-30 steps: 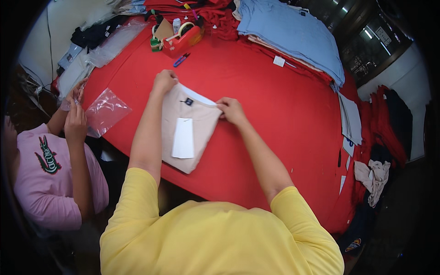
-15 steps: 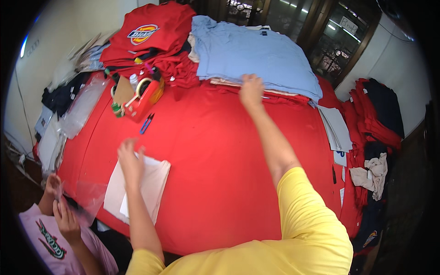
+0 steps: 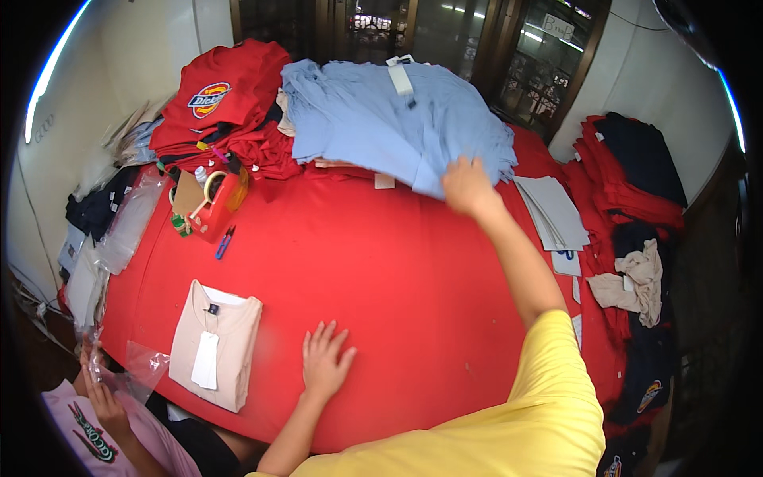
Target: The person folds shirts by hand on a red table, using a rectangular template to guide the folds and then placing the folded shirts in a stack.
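Step in hand: the top blue shirt (image 3: 350, 119) seems to be pulled off the cloth pile (image 3: 338, 164) at the far side of the red surface (image 3: 397, 262).
Right grip (image 3: 469, 189): closed, as far as can be seen, on the near right edge of the top blue shirt.
Left grip (image 3: 327, 356): opened flat with its fingers spread; nothing is held, and whether the red surface is touched cannot be told.
Folded pink shirt (image 3: 233, 350): laid at the near left, apart from the left grip and to its left, with a white tag (image 3: 205, 362) on top.
Next move: a firm hold on just one shirt seems to be called for, so that the ones below are not dragged along; the left grip may be needed too, since the cloth is wide.
Clear bag (image 3: 147, 366): held, it seems, at the near left by a co-worker's hand (image 3: 109, 407); its open end cannot be made out.
Blurred: the blue folds are smeared, so how many layers are held cannot be told.
Hidden: the right thumb is not clearly shown, and most of the lower cloth is covered by the blue.
Cut off: the co-worker's head is not shown.
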A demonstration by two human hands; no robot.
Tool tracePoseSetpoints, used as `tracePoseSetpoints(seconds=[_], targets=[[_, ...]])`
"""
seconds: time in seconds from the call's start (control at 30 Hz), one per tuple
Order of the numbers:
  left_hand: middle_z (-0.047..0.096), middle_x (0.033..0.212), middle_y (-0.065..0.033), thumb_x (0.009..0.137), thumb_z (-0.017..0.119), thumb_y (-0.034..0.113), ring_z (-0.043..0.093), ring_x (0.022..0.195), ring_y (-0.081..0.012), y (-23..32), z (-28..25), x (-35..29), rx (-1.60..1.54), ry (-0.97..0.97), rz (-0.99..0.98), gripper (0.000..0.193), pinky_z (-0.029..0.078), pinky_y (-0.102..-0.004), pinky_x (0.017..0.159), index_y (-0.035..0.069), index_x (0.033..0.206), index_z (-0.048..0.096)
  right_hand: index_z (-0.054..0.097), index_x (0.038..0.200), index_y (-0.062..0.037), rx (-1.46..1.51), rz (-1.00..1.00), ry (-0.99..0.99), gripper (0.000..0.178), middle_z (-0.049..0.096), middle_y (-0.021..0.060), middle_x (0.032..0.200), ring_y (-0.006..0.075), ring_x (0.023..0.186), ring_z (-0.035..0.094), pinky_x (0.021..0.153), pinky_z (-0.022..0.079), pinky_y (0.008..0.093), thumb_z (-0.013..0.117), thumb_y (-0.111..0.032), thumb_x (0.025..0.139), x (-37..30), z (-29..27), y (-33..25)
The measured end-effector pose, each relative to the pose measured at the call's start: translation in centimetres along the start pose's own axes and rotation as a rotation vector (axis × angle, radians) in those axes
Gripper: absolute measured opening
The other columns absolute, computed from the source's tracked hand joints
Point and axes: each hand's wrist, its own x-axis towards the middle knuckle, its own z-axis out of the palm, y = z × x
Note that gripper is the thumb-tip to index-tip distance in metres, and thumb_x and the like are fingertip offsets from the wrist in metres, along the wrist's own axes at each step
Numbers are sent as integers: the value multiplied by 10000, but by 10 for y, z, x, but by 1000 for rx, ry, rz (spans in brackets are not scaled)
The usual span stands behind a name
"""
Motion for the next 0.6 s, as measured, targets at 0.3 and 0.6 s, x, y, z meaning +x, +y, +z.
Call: tracePoseSetpoints(seconds=[0.3,0.6], targets=[[562,1147,-139,1017,399,394,628,815,-196,58,-2,68,-833,76,-350,517,520,-315,683,-36,1251,562,577,1100,-20,1165,-257,8,261,531,162,1247,340,1152,494,962,402,456,576,-183,895,-190,-62,-125],[576,1170,-138,932,547,274,564,1000,-348,65,91,61,-184,158,-52,306,458,-435,823,20,1094,600,486,1314,-50,1219,452,398,438,355,197,1466,386,1343,352,1112,305,473,573,-77,885,-263,67,-200]])
